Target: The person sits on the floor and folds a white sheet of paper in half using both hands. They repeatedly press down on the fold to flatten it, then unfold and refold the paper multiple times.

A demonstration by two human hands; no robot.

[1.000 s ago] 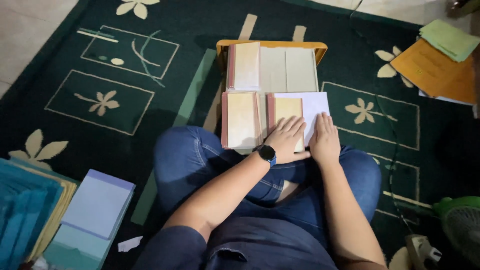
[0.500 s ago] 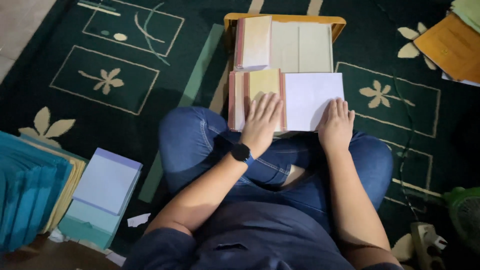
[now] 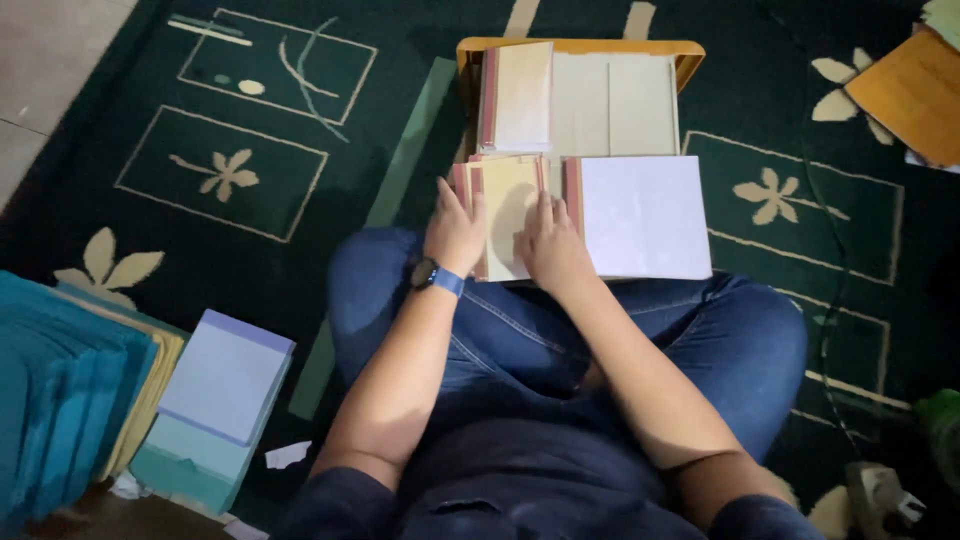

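Far left: stack of teal folders (image 3: 55, 400) with yellowish sheets under its edge, lying on the floor at the rug's border. Just right of it, a pale lavender pad (image 3: 225, 375) sits on top of a light teal pad (image 3: 190, 460); a small white paper scrap (image 3: 287, 455) lies beside them.

Dark green rug (image 3: 250, 130) with cream flower motifs covers the floor. Person sits cross-legged on it, blue jeans, dark shirt.

Centre: left hand (image 3: 455, 232), blue wristwatch (image 3: 432, 276) on the wrist, rests at the left edge of the cream booklet stack (image 3: 508, 200); fingers together and extended, lying flat, not clamped on anything. Right hand (image 3: 550, 250) lies palm-down on the lower right part of the same stack, fingers slightly spread, pressing flat, nothing gripped. Stack sits just beyond the knees, red-pink spine strips showing on its left side.

Touching the stack on the right: white sheet stack (image 3: 642, 215), also with a reddish spine edge.

Behind both: orange tray (image 3: 580, 46) holding another cream booklet (image 3: 517, 95) on the left and pale sheets (image 3: 612, 105) on the right.

Far right, top corner: orange-brown folder (image 3: 910, 95). Bottom right: a green object, partly out of view, unidentifiable.
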